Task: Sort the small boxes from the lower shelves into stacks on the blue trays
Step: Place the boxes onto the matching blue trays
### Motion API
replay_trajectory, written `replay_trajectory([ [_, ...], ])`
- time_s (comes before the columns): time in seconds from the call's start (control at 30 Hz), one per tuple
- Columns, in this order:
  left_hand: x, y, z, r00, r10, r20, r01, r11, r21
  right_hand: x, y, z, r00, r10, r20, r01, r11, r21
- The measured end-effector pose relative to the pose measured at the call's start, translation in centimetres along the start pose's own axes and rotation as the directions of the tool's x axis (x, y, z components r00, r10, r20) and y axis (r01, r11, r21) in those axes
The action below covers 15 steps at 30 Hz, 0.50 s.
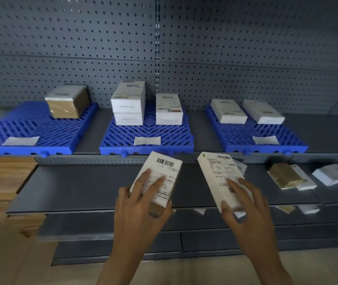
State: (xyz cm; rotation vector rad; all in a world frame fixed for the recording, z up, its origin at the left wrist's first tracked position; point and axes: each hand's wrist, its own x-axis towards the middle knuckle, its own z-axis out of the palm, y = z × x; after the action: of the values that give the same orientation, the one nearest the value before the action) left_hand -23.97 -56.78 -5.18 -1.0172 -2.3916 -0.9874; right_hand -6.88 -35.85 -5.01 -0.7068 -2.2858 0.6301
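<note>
1. A grey pegboard wall (pixel 246 48) backs 2 dark shelves, the upper shelf (pixel 328 130) and the lower shelf (pixel 81 188).
2. 3 blue trays sit side by side on the upper shelf: the left tray (pixel 40 130), the middle tray (pixel 147 136) and the right tray (pixel 246 132).
3. The left hand (pixel 139 208) has its grip on a barcoded white box (pixel 162 171) above the lower shelf, fingers spread on the top face.
4. The right hand (pixel 246 206) has its grip on a long white box (pixel 217 173), tilted, near the other but apart.
5. The left tray carries a taped brown box (pixel 67 103). The middle tray carries a stack of 2 white boxes (pixel 128 103) beside a single white box (pixel 168 109). The right tray carries 2 flat white boxes (pixel 227 111) side by side.
6. At the lower shelf's right end lie a loose brown box (pixel 285 175) and a loose white box (pixel 331 174).
7. A paper slip (pixel 147 140) lies at each tray's front.
</note>
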Motion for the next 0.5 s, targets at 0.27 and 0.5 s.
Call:
replay_trajectory([
  [0.27,7.6,4.5,1.4,0.997,0.015,-0.070,-0.016,1.000,-0.005,7.0,1.0,-4.0,0.997,-0.001,-0.080,-0.002,0.999,-0.033],
  [0.5,14.0,7.7,5.5,0.996,-0.009,-0.090,0.014,0.998,0.054,15.7,3.7,-5.0,0.995,-0.018,-0.102,0.005,0.992,-0.124],
])
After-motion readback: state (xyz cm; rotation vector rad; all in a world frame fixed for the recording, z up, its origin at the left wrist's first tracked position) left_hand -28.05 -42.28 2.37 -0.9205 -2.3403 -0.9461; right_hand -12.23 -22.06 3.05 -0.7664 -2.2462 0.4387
